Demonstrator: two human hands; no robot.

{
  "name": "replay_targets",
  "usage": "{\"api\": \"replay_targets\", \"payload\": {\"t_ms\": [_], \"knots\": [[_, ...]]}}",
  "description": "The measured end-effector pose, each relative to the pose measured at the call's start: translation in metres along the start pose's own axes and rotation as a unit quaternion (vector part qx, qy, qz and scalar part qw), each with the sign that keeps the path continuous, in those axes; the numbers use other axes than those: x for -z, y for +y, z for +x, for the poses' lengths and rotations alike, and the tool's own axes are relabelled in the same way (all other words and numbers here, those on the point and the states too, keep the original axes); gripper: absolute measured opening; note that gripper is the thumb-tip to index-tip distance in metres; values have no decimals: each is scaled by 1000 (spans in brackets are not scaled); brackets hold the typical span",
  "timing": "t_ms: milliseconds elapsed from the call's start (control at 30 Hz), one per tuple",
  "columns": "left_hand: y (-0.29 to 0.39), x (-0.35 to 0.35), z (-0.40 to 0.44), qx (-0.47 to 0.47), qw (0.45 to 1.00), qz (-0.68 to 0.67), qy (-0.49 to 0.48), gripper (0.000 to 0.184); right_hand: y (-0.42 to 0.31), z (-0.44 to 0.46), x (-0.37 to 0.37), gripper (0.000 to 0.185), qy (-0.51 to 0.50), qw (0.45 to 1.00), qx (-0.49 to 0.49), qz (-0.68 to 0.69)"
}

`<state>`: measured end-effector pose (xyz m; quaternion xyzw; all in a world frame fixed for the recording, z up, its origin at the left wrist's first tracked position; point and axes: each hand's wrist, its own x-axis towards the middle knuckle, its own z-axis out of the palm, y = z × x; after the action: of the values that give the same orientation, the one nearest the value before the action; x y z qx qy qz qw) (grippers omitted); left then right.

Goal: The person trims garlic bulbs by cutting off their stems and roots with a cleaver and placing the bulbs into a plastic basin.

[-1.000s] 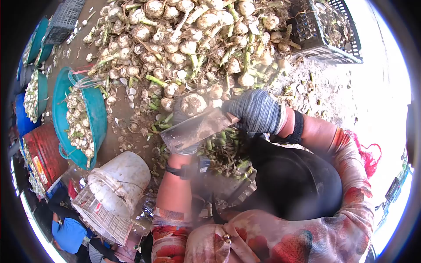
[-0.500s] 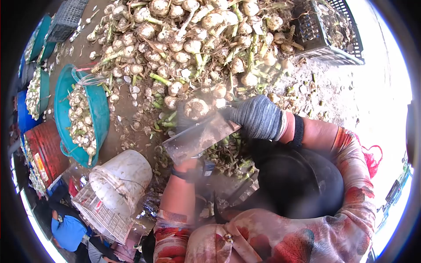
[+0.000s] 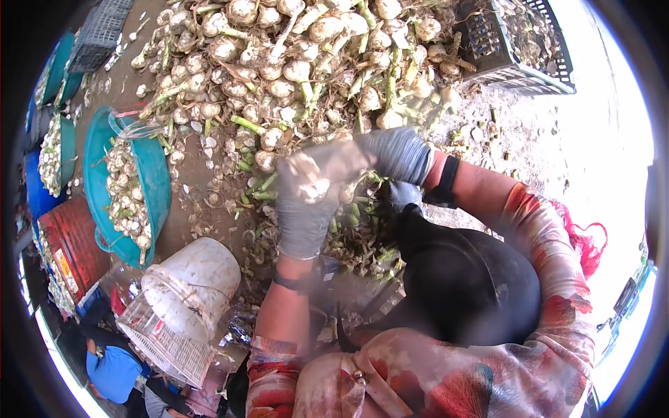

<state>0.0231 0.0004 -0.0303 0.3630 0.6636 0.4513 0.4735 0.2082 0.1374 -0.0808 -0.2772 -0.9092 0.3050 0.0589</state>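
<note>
Garlic heap (image 3: 300,70) biggest. Teal basin (image 3: 159,188) off its near left side. Left hand (image 3: 303,217) just this side of the heap, fingers grasping a bulb (image 3: 315,191). Right hand (image 3: 401,152) at the heap's near edge, fingers closed round a blurred tool (image 3: 341,157) — probably a blade. My judgement: grip the bulb firmly from behind — strokes short, edge angled clear of the left fingers.

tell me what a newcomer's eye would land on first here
Probably the big heap of garlic bulbs across the top of the view. Next, the gloved left hand holding a bulb just below it, then the teal basin at the view's left.
</note>
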Motion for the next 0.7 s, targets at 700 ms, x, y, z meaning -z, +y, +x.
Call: {"api": "replay_targets", "payload": {"t_ms": [700], "knots": [[-30,78,148,-78,696,693,-169,67,-4,-19,9,22,-22,985,-172,0]]}}
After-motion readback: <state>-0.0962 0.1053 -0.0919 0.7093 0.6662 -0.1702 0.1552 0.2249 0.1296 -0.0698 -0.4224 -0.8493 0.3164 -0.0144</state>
